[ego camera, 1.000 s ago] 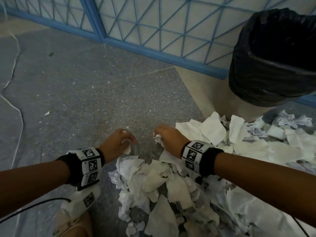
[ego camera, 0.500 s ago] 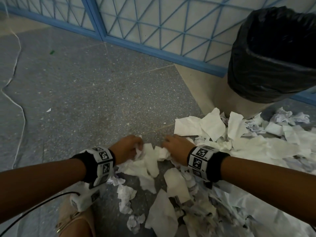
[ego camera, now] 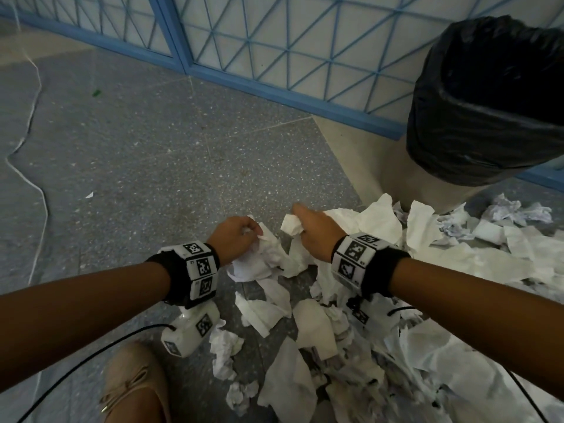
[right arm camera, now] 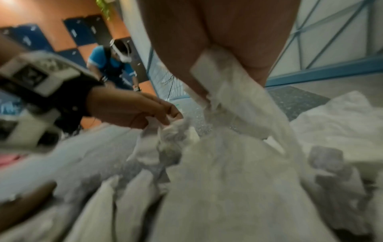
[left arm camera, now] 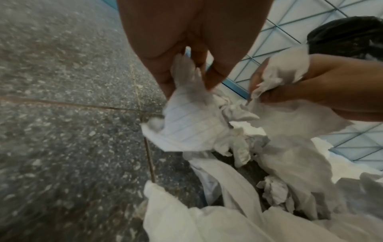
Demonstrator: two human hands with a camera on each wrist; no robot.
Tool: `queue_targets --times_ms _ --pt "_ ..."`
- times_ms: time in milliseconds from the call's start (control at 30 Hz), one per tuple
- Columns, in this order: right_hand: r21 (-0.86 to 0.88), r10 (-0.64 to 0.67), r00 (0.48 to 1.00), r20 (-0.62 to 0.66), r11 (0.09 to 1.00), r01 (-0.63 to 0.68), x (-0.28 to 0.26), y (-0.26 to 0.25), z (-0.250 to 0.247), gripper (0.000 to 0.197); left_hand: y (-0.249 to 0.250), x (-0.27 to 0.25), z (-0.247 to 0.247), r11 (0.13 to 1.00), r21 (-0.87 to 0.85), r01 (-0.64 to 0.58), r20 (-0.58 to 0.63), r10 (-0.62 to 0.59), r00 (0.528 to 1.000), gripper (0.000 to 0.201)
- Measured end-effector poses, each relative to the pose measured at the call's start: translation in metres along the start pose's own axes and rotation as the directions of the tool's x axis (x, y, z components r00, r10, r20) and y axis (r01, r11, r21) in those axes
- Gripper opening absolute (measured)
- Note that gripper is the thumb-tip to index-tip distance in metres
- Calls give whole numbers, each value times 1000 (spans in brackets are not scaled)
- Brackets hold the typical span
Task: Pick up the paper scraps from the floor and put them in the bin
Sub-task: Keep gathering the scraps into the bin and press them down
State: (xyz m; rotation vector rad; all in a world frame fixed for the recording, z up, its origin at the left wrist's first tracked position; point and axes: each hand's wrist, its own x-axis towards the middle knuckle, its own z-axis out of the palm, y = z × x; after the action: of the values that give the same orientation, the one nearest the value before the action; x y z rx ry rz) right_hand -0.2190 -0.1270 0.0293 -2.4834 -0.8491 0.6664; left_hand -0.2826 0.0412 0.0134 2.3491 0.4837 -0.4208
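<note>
White paper scraps (ego camera: 317,331) lie heaped on the grey speckled floor, spreading to the right. My left hand (ego camera: 236,236) grips a bunch of crumpled scraps (left arm camera: 192,121), one of them lined, lifted just above the floor. My right hand (ego camera: 314,230) grips another wad of white paper (ego camera: 291,225), which trails down from its palm (right arm camera: 238,98). Both hands sit close together at the heap's far left edge. The bin (ego camera: 488,99), lined with a black bag, stands at the upper right, beyond the heap.
A blue lattice fence (ego camera: 274,47) runs along the back. A thin white cord (ego camera: 33,96) snakes over the floor on the left. My beige shoe (ego camera: 134,383) is at the bottom. Another person (right arm camera: 111,65) in a blue shirt bends down in the distance.
Both hands have gathered paper together and lifted slightly with bunches in them. Scraps that lay under the hands now hang from the fingers.
</note>
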Motion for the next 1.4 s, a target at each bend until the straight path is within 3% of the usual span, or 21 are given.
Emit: queue_targets --times_ms 167,233,300,367,500,567,700,767,833,900,967,1000,1067,1133,1167,1233,1300,1400 --pt "-428 53 975 216 903 46 -1 11 32 55 -5 8 25 954 293 -65 190 8 982 73" --pt "-476 29 965 262 873 103 -2 13 36 56 -3 10 31 906 413 -98 243 -6 970 68" --pt "-421 -13 967 253 899 122 1 12 32 43 2 13 30 874 464 -144 240 32 970 50" --pt "-295 -15 982 189 953 71 4 13 18 33 9 18 23 863 470 -186 203 99 974 34" --pt "-85 31 998 -45 996 -35 2 11 -34 21 34 27 -9 906 383 -181 133 140 981 25" --pt "-21 25 985 -172 999 -29 -4 7 -64 14 54 31 -31 933 304 -191 116 162 980 22" --pt "97 19 925 -378 995 20 -23 0 -132 26 113 40 -81 954 49 -296 91 291 953 15" --pt "129 33 867 -497 991 36 -35 -1 -171 22 155 41 -102 916 -212 -341 64 361 930 15" --pt "192 84 771 -631 980 51 -48 3 -210 7 200 39 -117 787 -469 -401 -80 415 906 26" --pt "292 193 630 -752 955 55 -57 15 -241 9 245 39 -122 625 -643 -443 -229 395 890 34" --pt "360 311 468 -827 933 17 -64 32 -263 22 288 45 -114 513 -730 -452 -301 353 886 28" --pt "381 362 407 -839 924 -38 -66 43 -270 28 308 49 -105 523 -726 -447 -306 336 891 23" --pt "428 459 315 -831 889 -164 -67 63 -278 36 340 51 -82 635 -629 -449 -315 321 893 17" --pt "534 578 232 -783 815 -225 -68 78 -279 42 363 52 -53 716 -519 -467 -400 280 873 29" --pt "580 624 209 -752 779 -240 -69 83 -278 47 370 48 -40 722 -494 -484 -445 268 854 32" --pt "632 684 227 -693 728 -265 -68 92 -274 56 374 44 -12 724 -429 -540 -473 329 817 36" --pt "674 715 263 -648 699 -240 -68 100 -271 60 372 53 11 760 -270 -591 -377 482 791 40" --pt "668 708 292 -643 705 -237 -73 109 -267 62 363 65 19 794 204 -573 -158 604 781 39"
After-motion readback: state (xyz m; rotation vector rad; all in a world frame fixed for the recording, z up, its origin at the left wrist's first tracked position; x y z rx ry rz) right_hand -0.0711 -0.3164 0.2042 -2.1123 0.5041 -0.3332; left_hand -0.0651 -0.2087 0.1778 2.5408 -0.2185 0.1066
